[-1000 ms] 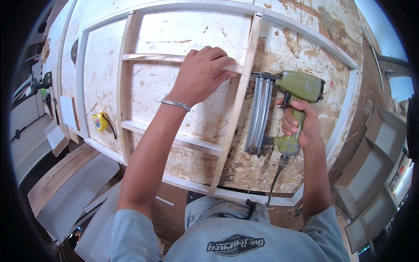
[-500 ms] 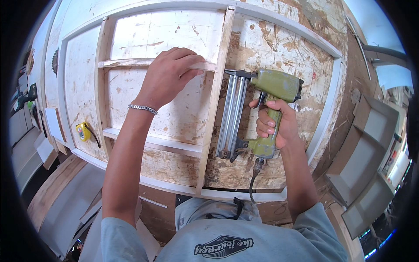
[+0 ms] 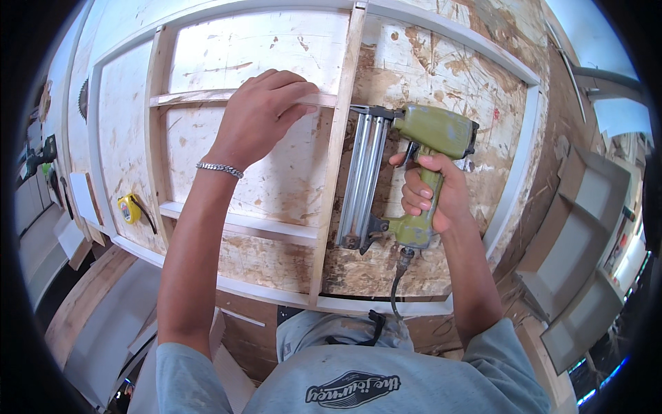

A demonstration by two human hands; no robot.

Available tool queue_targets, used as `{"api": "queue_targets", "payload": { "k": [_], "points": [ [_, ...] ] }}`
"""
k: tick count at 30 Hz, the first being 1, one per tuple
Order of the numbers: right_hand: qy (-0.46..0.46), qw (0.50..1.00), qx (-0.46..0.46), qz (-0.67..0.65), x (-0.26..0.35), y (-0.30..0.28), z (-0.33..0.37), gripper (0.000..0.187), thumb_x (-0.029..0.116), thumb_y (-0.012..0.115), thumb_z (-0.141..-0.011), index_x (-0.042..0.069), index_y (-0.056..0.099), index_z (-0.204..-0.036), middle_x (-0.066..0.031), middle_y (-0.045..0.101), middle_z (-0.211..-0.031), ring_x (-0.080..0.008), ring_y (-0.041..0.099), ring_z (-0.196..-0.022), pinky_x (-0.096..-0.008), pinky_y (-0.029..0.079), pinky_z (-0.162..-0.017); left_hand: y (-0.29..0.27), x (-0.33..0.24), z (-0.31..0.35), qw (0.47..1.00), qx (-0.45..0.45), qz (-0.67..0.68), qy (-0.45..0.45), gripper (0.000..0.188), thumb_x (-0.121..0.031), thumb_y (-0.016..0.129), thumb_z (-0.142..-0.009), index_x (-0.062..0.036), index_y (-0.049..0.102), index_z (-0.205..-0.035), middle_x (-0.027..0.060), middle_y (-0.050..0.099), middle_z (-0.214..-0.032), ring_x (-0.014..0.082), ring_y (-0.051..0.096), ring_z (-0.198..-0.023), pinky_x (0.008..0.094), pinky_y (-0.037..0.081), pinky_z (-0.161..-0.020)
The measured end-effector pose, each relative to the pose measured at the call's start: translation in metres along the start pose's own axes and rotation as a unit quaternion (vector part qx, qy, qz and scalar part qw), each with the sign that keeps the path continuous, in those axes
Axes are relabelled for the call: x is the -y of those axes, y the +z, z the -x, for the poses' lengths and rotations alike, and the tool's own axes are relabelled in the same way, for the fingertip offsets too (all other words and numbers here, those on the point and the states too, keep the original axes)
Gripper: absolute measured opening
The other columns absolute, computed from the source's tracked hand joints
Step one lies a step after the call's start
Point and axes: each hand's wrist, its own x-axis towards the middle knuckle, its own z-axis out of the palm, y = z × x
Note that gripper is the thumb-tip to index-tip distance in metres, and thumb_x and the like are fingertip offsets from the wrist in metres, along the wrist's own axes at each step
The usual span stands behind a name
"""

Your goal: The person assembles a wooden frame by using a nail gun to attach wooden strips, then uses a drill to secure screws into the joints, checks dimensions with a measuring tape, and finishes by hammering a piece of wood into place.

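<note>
My right hand [image 3: 441, 190] grips the handle of a green nail gun [image 3: 438, 130], index finger at its trigger. The gun lies sideways, its silver magazine [image 3: 362, 179] toward me. Its nose meets the right side of a long wooden upright [image 3: 336, 155] in a white-edged frame. On the other side of that upright, a short wooden crosspiece [image 3: 196, 98] butts against it. My left hand [image 3: 265, 114] is closed over this crosspiece near the joint; the fingertips are partly hidden behind it.
A yellow tape measure [image 3: 128, 208] lies at the frame's left. Below the crosspiece runs a second, white crosspiece [image 3: 241, 224]. The gun's hose [image 3: 395, 293] trails toward my waist. A round saw blade [image 3: 84, 100] is at far left, and a grey shelf-like box [image 3: 572, 228] stands at right.
Both hands, the nail gun and the wooden pieces appear slightly farther left in the picture. My grips and the gun's contact with the upright stay the same.
</note>
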Motion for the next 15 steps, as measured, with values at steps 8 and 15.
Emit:
{"api": "queue_targets", "payload": {
  "k": [8, 15],
  "points": [
    [0.011, 1.0, 0.004, -0.01, 0.0015, 0.0001, 0.0015, 0.042, 0.031, 0.05, -0.099, -0.004, 0.061, -0.12, 0.0033, 0.039, -0.051, -0.01, 0.039, -0.042, -0.0291, 0.039, -0.046, -0.0015, -0.0035, -0.0023, 1.0, 0.01, -0.001, -0.011, 0.024, -0.017, 0.076, -0.087, -0.0111, 0.076, -0.111, 0.0061, 0.072, -0.111, 0.0268, 0.066, -0.103, 0.0391, 0.054, -0.089],
    [0.023, 0.999, 0.021, -0.017, 0.0045, -0.0004, 0.0015, 0.041, 0.032, 0.052, -0.098, -0.003, 0.063, -0.116, 0.0033, 0.039, -0.052, -0.01, 0.039, -0.043, -0.0294, 0.039, -0.048, -0.004, -0.0071, -0.0034, 0.999, 0.021, 0.011, -0.029, 0.027, -0.015, 0.075, -0.088, -0.0109, 0.075, -0.114, 0.0077, 0.072, -0.112, 0.0274, 0.066, -0.103, 0.0386, 0.055, -0.091]
  ]
}}
